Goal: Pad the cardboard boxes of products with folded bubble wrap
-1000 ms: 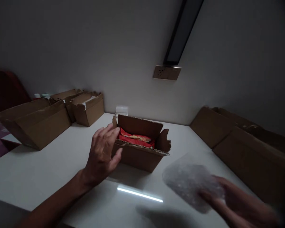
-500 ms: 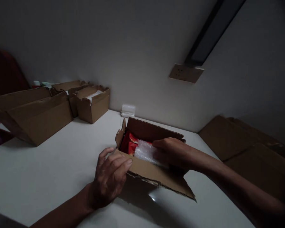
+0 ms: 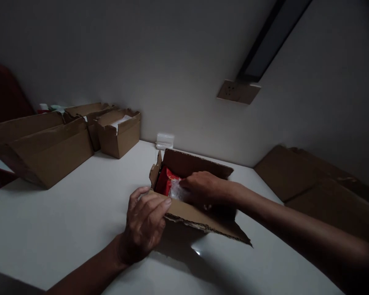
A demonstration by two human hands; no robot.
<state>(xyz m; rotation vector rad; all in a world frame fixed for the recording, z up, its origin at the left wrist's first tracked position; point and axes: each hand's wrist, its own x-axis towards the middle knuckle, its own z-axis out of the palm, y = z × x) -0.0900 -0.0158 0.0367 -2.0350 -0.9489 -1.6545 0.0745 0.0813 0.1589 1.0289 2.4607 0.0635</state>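
Note:
An open cardboard box [image 3: 199, 218] with torn edges sits on the white table in the middle of the view. My left hand [image 3: 145, 227] grips its near left corner, fingers curled over the near flap. Inside, at the left end, lie shiny red packets [image 3: 164, 181], partly covered by clear bubble wrap [image 3: 176, 191]. Reaching in from the right, my right hand [image 3: 205, 186] has its fingers closed on the bubble wrap, with the fingertips partly hidden. The right part of the box interior is dark behind my wrist.
More open cardboard boxes [image 3: 53, 153] stand at the left, and a smaller box [image 3: 127, 135] holds bubble wrap. A small clear plastic bundle [image 3: 165, 140] lies by the wall. Large brown cardboard [image 3: 332, 205] fills the right side. A socket plate [image 3: 238, 91] is on the wall.
My right hand has moved left and deeper inside the box, and the bubble wrap is bunched further left over the red packets. My left hand stays on the box corner.

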